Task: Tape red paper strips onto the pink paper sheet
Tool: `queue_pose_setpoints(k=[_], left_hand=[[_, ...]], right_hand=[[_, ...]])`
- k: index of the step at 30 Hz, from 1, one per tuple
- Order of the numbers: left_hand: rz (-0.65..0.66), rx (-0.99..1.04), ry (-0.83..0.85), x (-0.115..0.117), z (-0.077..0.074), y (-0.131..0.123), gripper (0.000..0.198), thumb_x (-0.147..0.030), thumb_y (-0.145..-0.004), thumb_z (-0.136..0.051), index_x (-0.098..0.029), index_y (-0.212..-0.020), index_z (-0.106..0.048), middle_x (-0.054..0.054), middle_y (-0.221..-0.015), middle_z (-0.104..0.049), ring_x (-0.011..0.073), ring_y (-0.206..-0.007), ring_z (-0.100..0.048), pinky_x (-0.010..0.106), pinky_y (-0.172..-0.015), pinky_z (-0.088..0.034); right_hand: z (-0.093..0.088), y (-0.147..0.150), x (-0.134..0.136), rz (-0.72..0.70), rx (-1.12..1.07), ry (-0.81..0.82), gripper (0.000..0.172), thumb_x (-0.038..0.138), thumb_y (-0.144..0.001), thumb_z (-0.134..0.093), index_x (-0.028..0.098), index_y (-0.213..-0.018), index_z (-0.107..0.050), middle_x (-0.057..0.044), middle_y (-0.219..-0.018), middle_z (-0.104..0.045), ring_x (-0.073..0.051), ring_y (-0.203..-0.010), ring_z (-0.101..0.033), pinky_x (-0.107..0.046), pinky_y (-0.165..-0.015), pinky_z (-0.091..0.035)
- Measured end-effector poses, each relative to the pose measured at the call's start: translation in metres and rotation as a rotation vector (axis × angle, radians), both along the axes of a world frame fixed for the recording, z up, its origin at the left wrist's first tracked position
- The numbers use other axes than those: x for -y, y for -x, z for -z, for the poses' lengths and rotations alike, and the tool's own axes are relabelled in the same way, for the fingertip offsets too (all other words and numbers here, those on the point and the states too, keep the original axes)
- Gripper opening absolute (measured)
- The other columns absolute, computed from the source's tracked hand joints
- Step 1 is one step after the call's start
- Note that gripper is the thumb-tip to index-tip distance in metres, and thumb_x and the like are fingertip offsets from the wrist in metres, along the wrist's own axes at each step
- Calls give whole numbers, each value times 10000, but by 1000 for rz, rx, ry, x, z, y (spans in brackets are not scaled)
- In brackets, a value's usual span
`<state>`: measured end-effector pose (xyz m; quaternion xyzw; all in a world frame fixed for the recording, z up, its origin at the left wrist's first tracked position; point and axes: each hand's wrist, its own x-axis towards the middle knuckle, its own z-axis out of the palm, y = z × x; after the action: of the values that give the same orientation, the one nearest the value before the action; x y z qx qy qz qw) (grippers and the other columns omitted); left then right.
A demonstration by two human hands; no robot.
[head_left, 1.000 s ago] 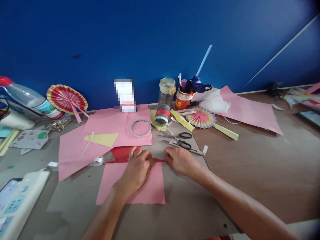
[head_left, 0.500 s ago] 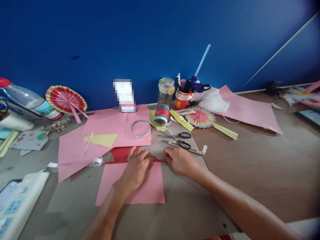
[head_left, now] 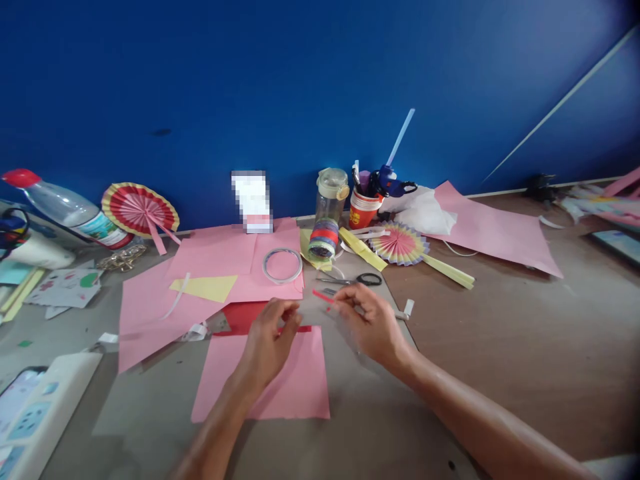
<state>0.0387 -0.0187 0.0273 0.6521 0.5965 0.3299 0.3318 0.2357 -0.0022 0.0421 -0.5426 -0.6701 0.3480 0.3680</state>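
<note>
My right hand (head_left: 367, 323) pinches a short red strip (head_left: 323, 296) above the grey mat, right of the pink sheet. My left hand (head_left: 273, 337) rests over the near pink sheet (head_left: 295, 393), its thumb and fingers curled close together; what lies between them, if anything, is too small to tell. A red band (head_left: 304, 329) runs along that sheet's top edge, and red paper (head_left: 245, 316) lies just behind it. Black-handled scissors (head_left: 369, 279) lie beyond my right hand, which partly hides a second tool (head_left: 401, 315).
Behind stand a tape-roll stack (head_left: 324, 240), a clear bottle (head_left: 330, 193) and a red cup (head_left: 363, 210). A tape ring (head_left: 283, 265) lies on pink sheets (head_left: 150, 313). Paper fans (head_left: 140, 210) and a power strip (head_left: 55, 400) are further out.
My right hand has lifted and moved slightly right, with a short red strip now apart from the band on the sheet. My left hand's fingers have drawn back from the sheet's top edge.
</note>
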Motion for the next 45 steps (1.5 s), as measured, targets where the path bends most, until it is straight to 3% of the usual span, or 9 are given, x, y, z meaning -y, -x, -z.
queue_pose_setpoints(k=[3, 7, 11, 16, 20, 25, 29, 33, 45], left_hand=[[-7, 335, 207, 2, -9, -2, 304, -451, -877, -504, -187, -950, -637, 41, -832, -649, 171, -772, -593, 308, -725, -471], [68, 781, 409, 5, -12, -9, 413, -524, -841, -548, -146, -968, -655, 73, -893, -653, 121, -647, -549, 294, -676, -467], [11, 1008, 440, 5, -10, -10, 314, -430, -808, -648, -149, -949, -664, 50, -867, -656, 80, -587, -533, 232, -615, -449], [-60, 1168, 472, 4, -10, -12, 167, -273, -777, -693, -172, -907, -666, 46, -960, -686, 81, -596, -594, 235, -655, -487], [-63, 1184, 478, 6, -8, -20, 184, -263, -762, -712, -169, -916, -672, 45, -990, -690, 82, -625, -618, 231, -684, -504], [-184, 1142, 423, 4, -5, -23, 192, -282, -682, -783, -157, -764, -663, 31, -893, -705, 65, -556, -581, 225, -626, -501], [-227, 1068, 388, 0, -2, -19, 255, -329, -639, -800, -153, -744, -649, 14, -796, -690, 49, -514, -532, 192, -553, -454], [-248, 970, 357, -1, 1, -18, 313, -377, -613, -796, -147, -764, -649, -20, -656, -633, 49, -484, -503, 174, -504, -407], [-252, 753, 346, 0, 3, -15, 356, -435, -675, -719, -114, -821, -667, 43, -689, -673, 72, -480, -494, 213, -521, -403]], right_hand=[[1, 1, 10, 20, -121, -237, 90, 252, -858, -489, 201, -865, -564, -31, -791, -619, -149, -732, -576, -258, -682, -449], [9, 12, 22, -163, -151, -409, 82, 167, -863, -481, 205, -887, -549, -37, -804, -635, -155, -801, -595, -290, -765, -456], [15, 25, 29, -176, -60, -332, 100, 157, -850, -478, 205, -828, -563, -27, -746, -653, -153, -732, -594, -291, -747, -443], [20, 31, 27, -8, -102, -144, 71, 162, -818, -504, 194, -829, -566, -9, -689, -643, -150, -698, -602, -272, -729, -443], [25, 32, 25, 66, -133, -85, 89, 155, -812, -497, 191, -858, -565, -5, -706, -661, -154, -727, -622, -281, -762, -445], [27, 32, 23, -75, -48, -246, 129, 149, -791, -543, 187, -903, -594, -18, -763, -681, -174, -764, -607, -309, -775, -423], [18, 1, -2, -86, 184, -393, 148, 207, -841, -521, 183, -920, -645, -86, -1032, -651, -206, -967, -574, -337, -841, -393], [16, -45, -37, 42, 683, -164, 221, 238, -868, -491, 215, -987, -676, -84, -1035, -636, -239, -1001, -539, -353, -841, -366], [11, -59, -51, -145, 822, -120, 290, 247, -827, -527, 220, -1088, -652, -86, -1069, -634, -259, -1048, -495, -357, -882, -320]])
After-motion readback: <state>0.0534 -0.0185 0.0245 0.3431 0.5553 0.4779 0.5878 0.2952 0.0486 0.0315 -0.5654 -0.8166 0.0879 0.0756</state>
